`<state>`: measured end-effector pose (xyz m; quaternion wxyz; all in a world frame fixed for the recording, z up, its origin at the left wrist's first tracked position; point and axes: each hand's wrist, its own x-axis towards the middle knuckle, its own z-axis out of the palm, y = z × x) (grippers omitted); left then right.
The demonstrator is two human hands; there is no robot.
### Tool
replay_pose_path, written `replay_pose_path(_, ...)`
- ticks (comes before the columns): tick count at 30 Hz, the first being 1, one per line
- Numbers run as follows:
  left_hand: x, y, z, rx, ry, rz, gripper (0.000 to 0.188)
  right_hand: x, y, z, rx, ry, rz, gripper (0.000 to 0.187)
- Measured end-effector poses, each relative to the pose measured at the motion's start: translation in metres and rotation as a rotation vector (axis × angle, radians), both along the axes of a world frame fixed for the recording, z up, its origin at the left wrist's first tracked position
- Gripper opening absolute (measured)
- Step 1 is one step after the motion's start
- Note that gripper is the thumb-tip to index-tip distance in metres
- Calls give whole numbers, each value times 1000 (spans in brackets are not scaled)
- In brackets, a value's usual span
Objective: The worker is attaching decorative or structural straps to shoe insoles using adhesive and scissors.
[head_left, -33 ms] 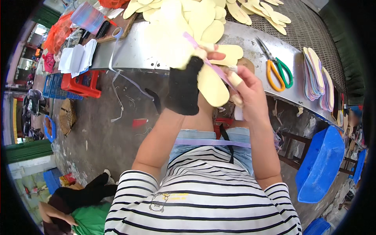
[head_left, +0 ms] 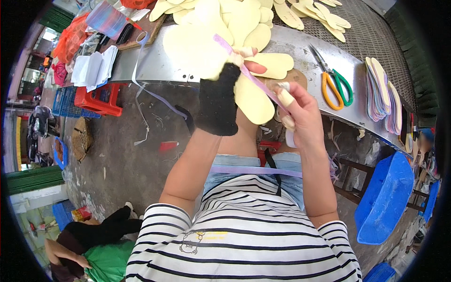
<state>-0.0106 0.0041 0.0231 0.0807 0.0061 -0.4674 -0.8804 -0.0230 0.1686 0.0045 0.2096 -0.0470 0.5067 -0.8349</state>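
My left hand, with a black fabric cover over its wrist and back, grips a pale yellow insole that hangs tilted below its fingers. Across the insole's edge runs a narrow lilac strip; its free end sticks out beyond the left hand. My right hand, with pale covers on some fingertips, is closed on the other part of that strip, just right of the insole. Beyond both hands, loose insoles are heaped on the metal tabletop.
Scissors with orange and green handles lie right of my hands, beside stacked insoles. A lilac ribbon dangles off the table's left side, near a red stool. A blue tub stands lower right. Another person is at lower left.
Both hands have shifted only slightly. The left hand, insole and strip end sit a little farther up and left; the right hand is a touch farther right.
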Motion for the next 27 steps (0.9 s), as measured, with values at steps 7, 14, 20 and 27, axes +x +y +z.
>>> replay_pose_path(7, -2, 7, -1, -134, 130, 299, 27, 12, -1, 2, 10, 9, 0, 9)
replay_pose_path(14, 4, 16, 9, -11, 86, 156, 25, 19, -3, -4, 120, 425, 35, 3)
replay_pose_path(20, 6, 34, -2, -241, 86, 85, 24, 3, 9, 11, 171, 155, 234, 9)
replay_pose_path(27, 4, 33, -8, -181, 61, 145, 20, 13, -16, -3, 194, 416, -67, 10)
